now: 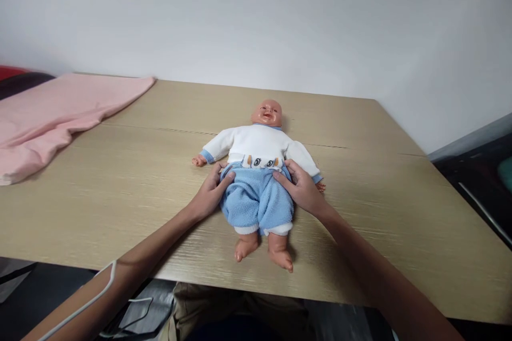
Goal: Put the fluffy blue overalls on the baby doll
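Note:
A baby doll (pixel 266 113) lies on its back on the wooden table, head toward the wall and bare feet toward me. It wears a white sweater (pixel 256 141) with blue cuffs and an animal face at the hem, and fluffy blue pants (pixel 256 197) with white cuffs. My left hand (pixel 214 186) grips the waist of the pants at one side, thumb on top and fingers tucked behind. On the opposite side my right hand (pixel 300 184) pinches the waistband in the same way. The fingertips under the cloth are partly hidden.
A pink cloth (pixel 60 112) is spread over the table's left end, with something red and black behind it. The table (pixel 380 197) meets a white wall at the back. A dark object (pixel 480 165) stands beyond the right edge. A white cable (pixel 88 303) crosses my left forearm.

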{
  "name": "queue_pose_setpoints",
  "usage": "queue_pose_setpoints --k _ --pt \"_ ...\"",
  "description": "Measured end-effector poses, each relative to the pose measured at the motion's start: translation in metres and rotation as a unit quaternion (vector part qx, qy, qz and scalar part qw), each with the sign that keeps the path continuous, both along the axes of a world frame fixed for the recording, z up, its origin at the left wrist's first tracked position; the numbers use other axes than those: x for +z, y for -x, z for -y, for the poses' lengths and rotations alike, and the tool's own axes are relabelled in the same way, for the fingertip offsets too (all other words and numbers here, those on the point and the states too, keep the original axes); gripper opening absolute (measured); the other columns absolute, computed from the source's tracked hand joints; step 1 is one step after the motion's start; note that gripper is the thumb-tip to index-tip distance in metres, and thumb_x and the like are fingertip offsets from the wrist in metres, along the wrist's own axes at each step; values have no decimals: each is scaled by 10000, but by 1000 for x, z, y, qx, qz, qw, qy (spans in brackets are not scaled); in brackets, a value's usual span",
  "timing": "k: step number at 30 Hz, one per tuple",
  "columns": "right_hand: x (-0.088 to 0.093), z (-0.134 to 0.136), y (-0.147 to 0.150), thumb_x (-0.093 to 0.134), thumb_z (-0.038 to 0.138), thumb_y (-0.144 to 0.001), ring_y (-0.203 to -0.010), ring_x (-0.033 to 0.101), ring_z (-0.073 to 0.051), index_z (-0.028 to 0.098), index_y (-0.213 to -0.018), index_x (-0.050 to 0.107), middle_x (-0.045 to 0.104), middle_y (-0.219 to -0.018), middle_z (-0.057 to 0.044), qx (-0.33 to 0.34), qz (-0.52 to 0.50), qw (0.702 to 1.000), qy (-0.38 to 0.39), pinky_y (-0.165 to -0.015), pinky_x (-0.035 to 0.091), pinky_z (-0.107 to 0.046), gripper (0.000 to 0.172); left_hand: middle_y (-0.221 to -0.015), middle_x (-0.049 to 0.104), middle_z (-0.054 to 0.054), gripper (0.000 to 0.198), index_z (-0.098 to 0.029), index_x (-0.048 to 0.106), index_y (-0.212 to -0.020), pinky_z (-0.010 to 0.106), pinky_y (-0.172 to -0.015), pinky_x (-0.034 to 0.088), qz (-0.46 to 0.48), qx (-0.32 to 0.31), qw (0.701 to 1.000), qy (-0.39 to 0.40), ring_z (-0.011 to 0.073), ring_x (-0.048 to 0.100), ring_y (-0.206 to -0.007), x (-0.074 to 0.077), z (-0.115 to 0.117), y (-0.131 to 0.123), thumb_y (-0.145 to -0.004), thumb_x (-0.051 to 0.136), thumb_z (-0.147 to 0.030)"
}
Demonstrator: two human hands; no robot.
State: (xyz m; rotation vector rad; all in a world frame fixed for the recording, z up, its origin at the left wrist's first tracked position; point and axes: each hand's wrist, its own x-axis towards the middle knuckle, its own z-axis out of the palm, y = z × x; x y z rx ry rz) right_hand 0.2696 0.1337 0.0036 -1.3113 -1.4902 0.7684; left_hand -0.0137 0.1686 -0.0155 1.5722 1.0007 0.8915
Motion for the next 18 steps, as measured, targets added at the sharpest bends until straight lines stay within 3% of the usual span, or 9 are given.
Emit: queue_pose_setpoints --k 3,7,10,13,15,18 --pt "2 5 -4 777 543 -979 -942 664 -274 245 -1002 729 711 -919 -35 44 43 998 -3 -875 583 -395 302 -1170 661 60 385 -230 618 -1173 401 -1084 486 -54 4 996 -77 271 612 -1157 7 4 7 -1053 663 -594" --pt "9 7 -4 772 440 -983 -1152 665 -321 247 -1037 722 725 -1137 -85 51 103 991 -70 -1087 502 -477 207 -1399 640 109 226 -228 629 -1080 466 -1266 334 -94 15 974 -208 309 541 -1390 17 0 9 -1076 650 -453" --pt "9 4 2 747 428 -1003 -1110 677 -315 261 -1060 700 742 -1081 -68 13 123 989 -85 -1062 495 -460 182 -1193 663 69 236 -231 576 -1104 394 -1113 444 -64 0 985 -158 256 598 -1177 18 -14 4 -1121 559 -466" --pt "3 -5 5 721 495 -1023 -915 673 -274 272 -1019 673 680 -846 -7 -15 85 995 -49 -889 536 -390 228 -932 528 -14 331 -244 506 -1056 313 -879 460 -12 38 995 -90 194 511 -889 12 -32 -6 -1089 588 -563" --pt "-3 -14 5 733 565 -1007 -869 657 -261 273 -1000 665 654 -800 4 -22 32 999 -24 -807 540 -360 301 -899 482 -35 400 -250 492 -1063 289 -811 435 36 39 998 -42 176 467 -827 7 -43 -13 -1040 647 -617" --pt "-9 -30 3 768 666 -948 -898 653 -258 269 -992 658 693 -859 -14 -33 -51 998 5 -765 546 -340 414 -939 546 -18 483 -236 550 -1077 291 -807 440 76 17 997 23 183 506 -847 4 -55 -22 -965 722 -673"
